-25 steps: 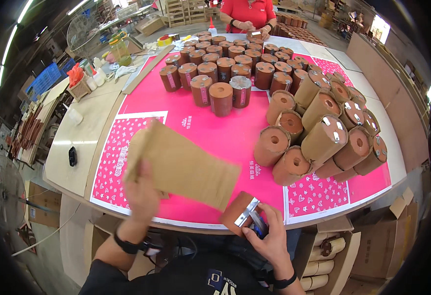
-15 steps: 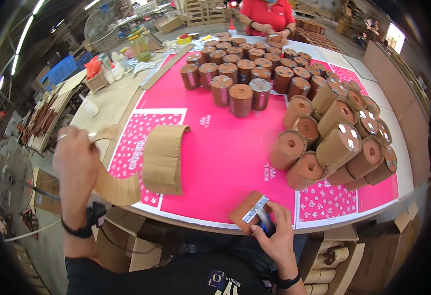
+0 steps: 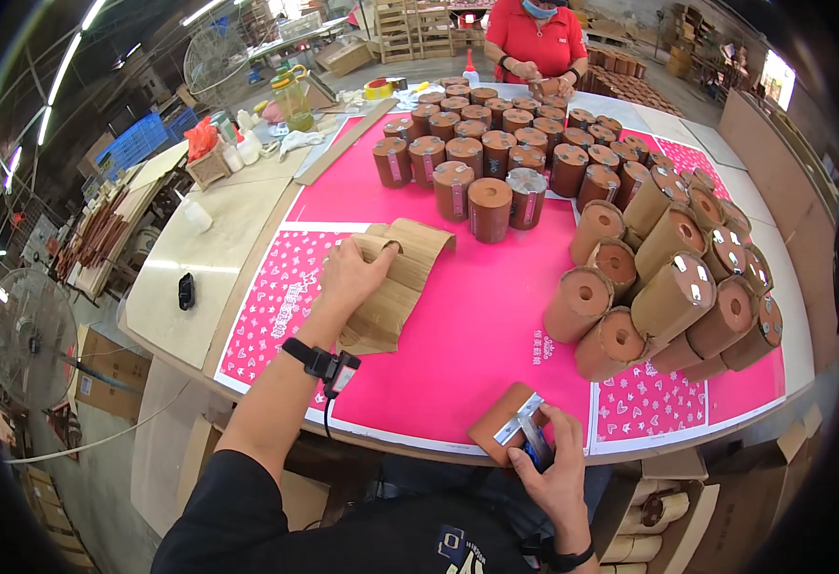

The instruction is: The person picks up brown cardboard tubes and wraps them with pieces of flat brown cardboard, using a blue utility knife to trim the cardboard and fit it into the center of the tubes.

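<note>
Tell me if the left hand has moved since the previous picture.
Yes, rightward: judged against the pink sheet, the left hand was beyond its left edge and is now over it, at the brown cardboard.

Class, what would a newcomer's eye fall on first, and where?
The vivid pink, white-patterned table covering likely comes first, spread across the middle. Upright reddish-brown cylinders crowd its far side, while brown-wrapped cylinders are piled at the right. The left hand touches a creased brown cardboard sheet, left of centre.
</note>
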Motion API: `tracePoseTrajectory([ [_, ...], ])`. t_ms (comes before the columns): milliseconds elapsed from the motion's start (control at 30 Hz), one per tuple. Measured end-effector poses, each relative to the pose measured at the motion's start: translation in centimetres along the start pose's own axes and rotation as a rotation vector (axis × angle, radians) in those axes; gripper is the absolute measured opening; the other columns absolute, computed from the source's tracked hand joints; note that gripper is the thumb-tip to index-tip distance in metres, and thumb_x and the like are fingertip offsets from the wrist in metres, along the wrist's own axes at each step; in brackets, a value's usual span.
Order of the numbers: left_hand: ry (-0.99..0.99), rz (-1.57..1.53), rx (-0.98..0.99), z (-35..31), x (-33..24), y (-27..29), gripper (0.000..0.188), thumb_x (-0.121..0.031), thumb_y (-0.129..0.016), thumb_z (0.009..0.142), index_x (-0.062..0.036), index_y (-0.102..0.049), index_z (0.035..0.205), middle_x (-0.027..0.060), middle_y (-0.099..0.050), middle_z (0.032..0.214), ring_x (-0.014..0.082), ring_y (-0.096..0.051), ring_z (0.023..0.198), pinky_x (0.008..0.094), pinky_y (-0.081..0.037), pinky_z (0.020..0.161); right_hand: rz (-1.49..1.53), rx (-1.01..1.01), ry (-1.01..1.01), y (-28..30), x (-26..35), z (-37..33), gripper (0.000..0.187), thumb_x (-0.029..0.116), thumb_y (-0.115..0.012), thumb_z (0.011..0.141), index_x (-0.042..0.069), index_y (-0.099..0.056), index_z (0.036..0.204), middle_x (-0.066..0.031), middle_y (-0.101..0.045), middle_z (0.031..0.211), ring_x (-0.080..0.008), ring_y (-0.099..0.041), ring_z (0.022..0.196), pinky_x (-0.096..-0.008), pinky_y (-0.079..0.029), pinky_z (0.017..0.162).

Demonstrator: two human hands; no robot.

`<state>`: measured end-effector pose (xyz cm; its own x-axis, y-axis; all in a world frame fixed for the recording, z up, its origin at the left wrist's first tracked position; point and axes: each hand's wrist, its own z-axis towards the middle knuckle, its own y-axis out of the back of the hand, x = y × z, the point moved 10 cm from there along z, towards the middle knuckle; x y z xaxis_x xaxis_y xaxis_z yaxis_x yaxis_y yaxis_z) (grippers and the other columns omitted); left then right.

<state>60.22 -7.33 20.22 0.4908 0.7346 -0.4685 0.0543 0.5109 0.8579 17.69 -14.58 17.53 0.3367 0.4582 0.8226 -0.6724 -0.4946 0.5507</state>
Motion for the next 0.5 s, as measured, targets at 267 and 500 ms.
tracePoseTrajectory([
  [267, 0.010, 0.097, 0.088, -2.1, 0.8, 6.3, 0.083, -0.068, -0.071, 0.081, 0.0046, -0.055, 0.118, 0.0257, -0.063, 0.113, 0.0404, -0.062, 0.112, 0.0500, -0.049, 0.095, -0.011, 0.015, 0.017, 0.0, -0.1, 0.2, 0.068, 0.025, -0.084, 0.080, 0.007, -0.053, 0.137, -0.0201, -0.054, 0.130, -0.0373, -0.057, 0.118, -0.0441, -0.051, 0.098],
  [500, -0.147, 0.328, 0.050, 1.5, -10.1, 5.6, 0.105, -0.083, -0.061, 0.078, 0.0056, -0.051, 0.133, 0.0287, -0.058, 0.131, 0.0429, -0.057, 0.124, 0.0557, -0.044, 0.103, -0.020, 0.007, -0.011, 0.1, -0.6, 0.1, 0.069, 0.026, -0.085, 0.080, 0.007, -0.053, 0.138, -0.0197, -0.054, 0.130, -0.0373, -0.057, 0.119, -0.0439, -0.051, 0.098],
])
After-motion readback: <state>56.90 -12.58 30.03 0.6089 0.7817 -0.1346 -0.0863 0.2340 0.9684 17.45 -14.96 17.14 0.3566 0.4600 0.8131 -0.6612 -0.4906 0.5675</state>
